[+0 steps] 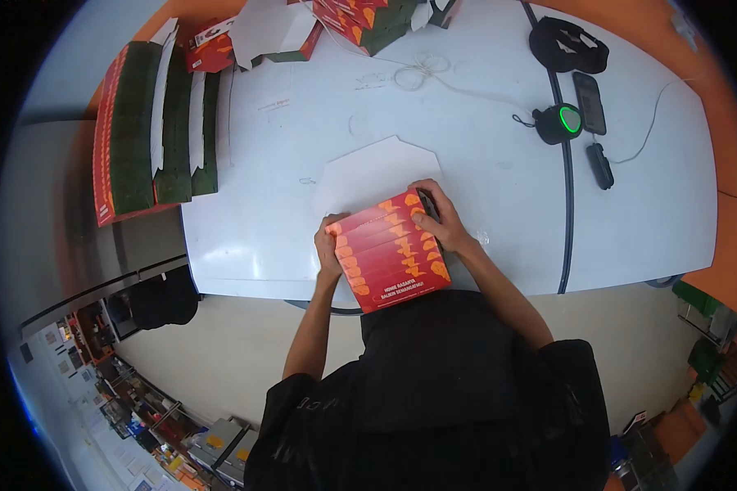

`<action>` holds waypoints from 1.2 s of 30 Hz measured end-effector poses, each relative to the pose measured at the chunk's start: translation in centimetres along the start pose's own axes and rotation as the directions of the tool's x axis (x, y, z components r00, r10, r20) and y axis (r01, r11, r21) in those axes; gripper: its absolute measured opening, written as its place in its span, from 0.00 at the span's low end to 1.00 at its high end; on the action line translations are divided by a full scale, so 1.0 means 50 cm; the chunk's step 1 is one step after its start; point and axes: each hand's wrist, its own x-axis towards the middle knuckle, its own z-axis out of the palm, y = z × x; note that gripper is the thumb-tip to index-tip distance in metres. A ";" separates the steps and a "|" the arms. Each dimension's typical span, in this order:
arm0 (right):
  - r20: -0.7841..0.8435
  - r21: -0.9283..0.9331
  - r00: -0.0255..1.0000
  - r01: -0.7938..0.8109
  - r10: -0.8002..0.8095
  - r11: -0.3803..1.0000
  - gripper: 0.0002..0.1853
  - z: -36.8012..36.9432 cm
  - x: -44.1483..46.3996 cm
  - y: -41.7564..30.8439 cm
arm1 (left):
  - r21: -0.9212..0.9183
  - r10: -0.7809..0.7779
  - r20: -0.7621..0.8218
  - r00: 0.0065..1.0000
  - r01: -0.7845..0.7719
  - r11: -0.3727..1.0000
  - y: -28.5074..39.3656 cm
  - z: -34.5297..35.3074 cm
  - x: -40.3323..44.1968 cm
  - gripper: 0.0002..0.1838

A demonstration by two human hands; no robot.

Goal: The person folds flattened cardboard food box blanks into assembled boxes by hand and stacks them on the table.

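Note:
A red box (393, 254) with orange shapes and white lettering is held at the table's front edge, close to my body, slightly tilted in view. My left hand (329, 245) grips its left side near the upper corner. On its right side, near the upper right corner, my right hand (440, 219) holds it with the thumb over the top face. Part of a white cardboard flap (377, 173) shows just beyond the box; whether it is joined to the box I cannot tell.
Several red and green cartons (135, 131) stand at the left; more opened ones (368, 24) lie at the back. At the right are a black cap (567, 45), a phone (590, 103), a round device with a green ring (558, 123), a small black device (599, 166) and cables.

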 end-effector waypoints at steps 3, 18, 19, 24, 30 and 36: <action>-0.046 -0.026 0.999 -0.002 0.001 1.000 0.28 0.006 -0.002 -0.002 | -0.066 -0.023 -0.150 0.988 0.013 0.998 -0.012 0.026 -0.007 0.36; -0.010 0.060 1.000 0.020 -0.020 0.998 0.27 0.007 0.000 0.010 | -0.028 0.100 -0.122 0.987 -0.105 0.994 -0.007 0.025 -0.005 0.33; -0.015 0.042 1.000 0.027 -0.026 0.999 0.27 0.006 0.001 0.009 | -0.024 0.097 -0.111 0.989 -0.100 0.995 -0.003 0.024 -0.003 0.33; -0.061 -0.039 0.997 0.051 -0.054 0.998 0.26 0.010 -0.009 0.006 | -0.005 0.113 -0.042 0.993 -0.113 0.994 0.016 0.020 0.008 0.32; -0.097 -0.070 0.982 0.157 -0.164 0.985 0.24 0.013 -0.015 0.021 | -0.046 0.101 0.020 0.995 -0.099 0.994 0.018 0.017 0.023 0.33; -0.037 -0.174 0.993 0.102 -0.110 0.979 0.32 0.001 -0.022 -0.017 | -0.135 0.073 -0.085 0.994 -0.085 0.987 0.057 0.006 0.075 0.42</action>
